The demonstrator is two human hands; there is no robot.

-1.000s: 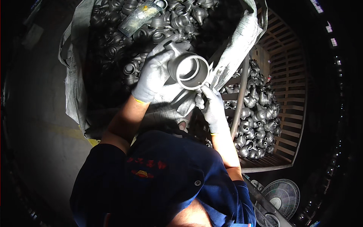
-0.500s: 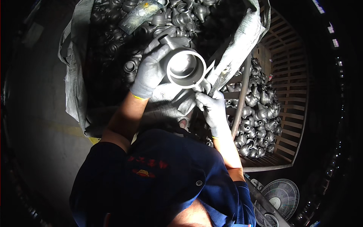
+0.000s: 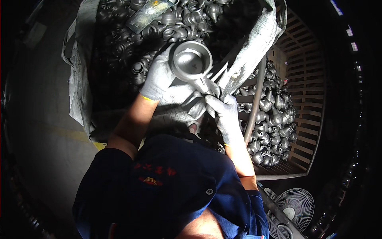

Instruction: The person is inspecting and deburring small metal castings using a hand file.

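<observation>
A grey, hollow metal casting (image 3: 184, 73) with a wide round mouth and a narrow neck is held up between my two gloved hands. Its open mouth faces up, showing the smooth inside. My left hand (image 3: 158, 76) is wrapped against the left side of the round body, with the fingers partly behind it. Around the neck, at the lower right, my right hand (image 3: 223, 113) is closed, thumb on top. Behind the casting, many similar castings (image 3: 165, 30) fill a large pale woven bag (image 3: 81, 79).
A scuffed flat plate (image 3: 148, 16) lies on the castings in the bag. To the right, a slatted metal cage (image 3: 305, 115) contains a heap of castings (image 3: 274, 123), behind a curved bar (image 3: 256, 103). A fan (image 3: 292, 211) stands at the lower right.
The casting has turned in my hands: its neck, earlier pointing to the upper left, now points to the lower right into my right hand. My left hand has shifted along the body.
</observation>
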